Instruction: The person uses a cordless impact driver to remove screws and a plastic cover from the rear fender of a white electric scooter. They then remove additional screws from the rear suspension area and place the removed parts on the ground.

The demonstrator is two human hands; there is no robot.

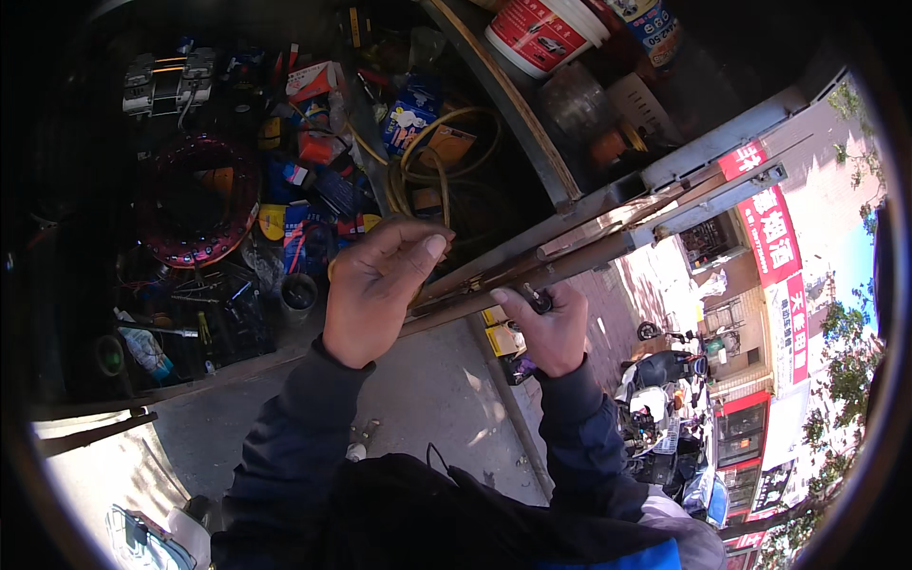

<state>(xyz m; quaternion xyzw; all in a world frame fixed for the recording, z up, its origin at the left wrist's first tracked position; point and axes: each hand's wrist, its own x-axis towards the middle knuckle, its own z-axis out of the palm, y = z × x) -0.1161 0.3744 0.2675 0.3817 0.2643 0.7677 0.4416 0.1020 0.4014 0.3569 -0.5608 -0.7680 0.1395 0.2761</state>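
Observation:
My left hand (372, 290) is raised at the edge of a cluttered bench, thumb and fingers pinched together. Whatever it may hold is hidden or too small to name. A coiled yellowish hose (460, 174) shows just beyond its fingertips; I cannot tell whether they touch. To the right, my right hand (554, 331) is closed around a small dark, shiny cylindrical piece (539, 299), which pokes out between thumb and fingers. A long rusty metal bar (456, 309) runs along the bench edge behind both hands.
A copper-wound ring (249, 204), a small motor-like machine (169, 84), boxes and loose tools crowd the bench at left. A white and red bucket (546, 36) stands on the far right shelf. Parked motorbikes (665, 380) line the street outside.

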